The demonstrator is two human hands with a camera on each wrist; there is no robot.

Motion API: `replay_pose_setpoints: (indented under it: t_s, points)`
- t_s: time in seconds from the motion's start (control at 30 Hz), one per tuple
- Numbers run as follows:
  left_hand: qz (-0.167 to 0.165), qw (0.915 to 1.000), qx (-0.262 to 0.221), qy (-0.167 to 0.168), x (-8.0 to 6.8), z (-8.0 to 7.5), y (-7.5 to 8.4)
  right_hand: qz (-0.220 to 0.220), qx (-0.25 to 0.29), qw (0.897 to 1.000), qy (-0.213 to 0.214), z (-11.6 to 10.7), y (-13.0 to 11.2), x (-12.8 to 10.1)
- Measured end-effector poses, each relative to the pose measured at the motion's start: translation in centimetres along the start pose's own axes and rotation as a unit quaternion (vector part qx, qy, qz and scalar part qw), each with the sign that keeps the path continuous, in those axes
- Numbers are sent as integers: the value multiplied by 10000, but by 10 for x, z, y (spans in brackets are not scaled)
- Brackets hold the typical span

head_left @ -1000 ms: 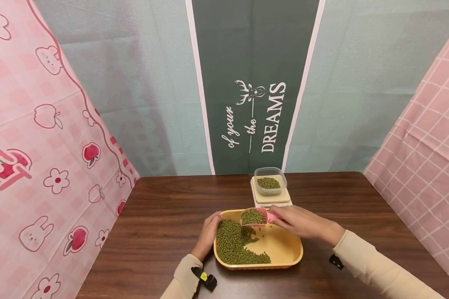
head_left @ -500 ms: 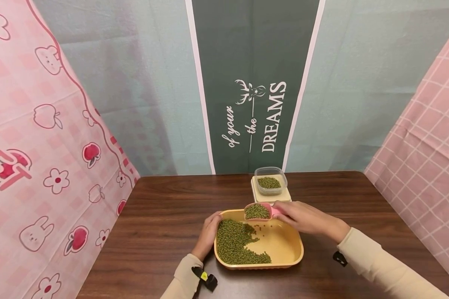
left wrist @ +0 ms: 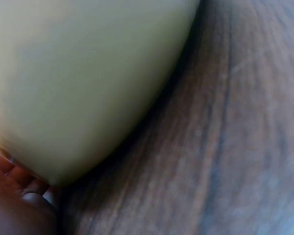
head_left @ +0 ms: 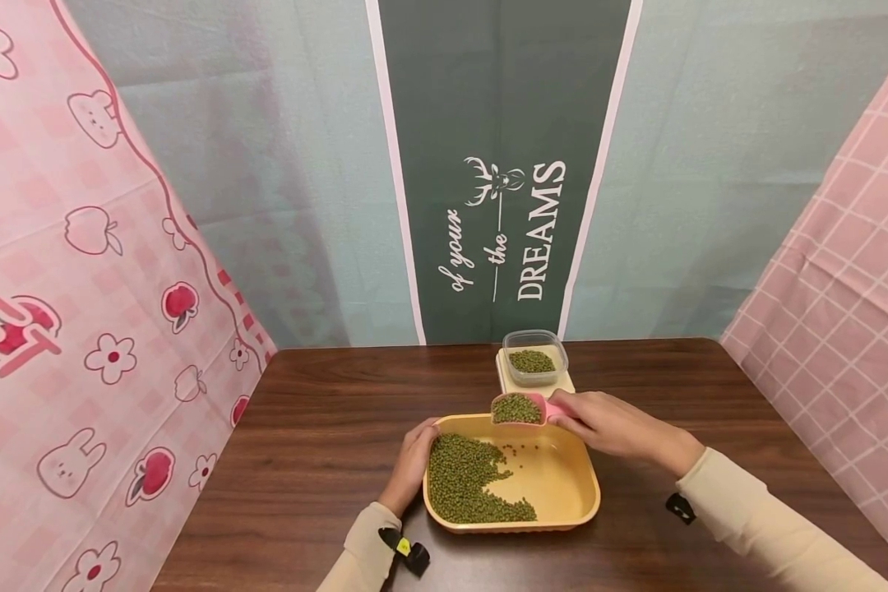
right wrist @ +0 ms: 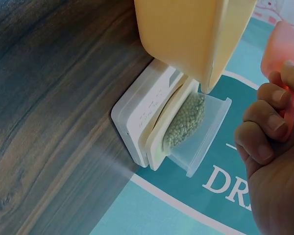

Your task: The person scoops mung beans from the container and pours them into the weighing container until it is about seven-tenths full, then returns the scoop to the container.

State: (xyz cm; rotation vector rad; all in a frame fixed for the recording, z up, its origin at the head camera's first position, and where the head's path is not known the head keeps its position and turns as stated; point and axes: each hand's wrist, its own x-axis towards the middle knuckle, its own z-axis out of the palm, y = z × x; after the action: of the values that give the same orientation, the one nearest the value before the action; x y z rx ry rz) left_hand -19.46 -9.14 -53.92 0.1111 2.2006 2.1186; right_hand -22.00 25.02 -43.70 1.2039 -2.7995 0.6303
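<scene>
My right hand (head_left: 614, 423) grips the handle of a pink scoop (head_left: 550, 409), which is filled with small green beans (head_left: 516, 409) that look like mung beans. The scoop is above the far rim of a yellow tray (head_left: 555, 485). More beans (head_left: 466, 485) lie heaped in the tray's left half. My left hand (head_left: 410, 467) holds the tray by its left side near the far corner; the left wrist view shows curled fingers (left wrist: 19, 178) against its outer wall. Behind the tray, a clear plastic container (head_left: 555, 374) with some beans in it stands on a white kitchen scale (right wrist: 137, 115).
The dark wood table (head_left: 326, 444) reaches back to a hanging cloth (head_left: 340, 205) with printed lettering. Pink patterned cloths (head_left: 118, 329) hang at both sides. A few stray beans lie on the tray's bare floor.
The right hand has raised the full scoop and moved it away and slightly right, from over the tray's inside to its far rim, closer to the container. The left hand and tray stay put.
</scene>
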Motion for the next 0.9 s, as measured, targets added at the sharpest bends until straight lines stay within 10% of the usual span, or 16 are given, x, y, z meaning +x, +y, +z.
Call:
replay_pose_setpoints:
  t_s: [0.9]
  points:
    - [42,10000,-8,-60,0,-1,-1,311,-96,9988,359,-19,18,-9]
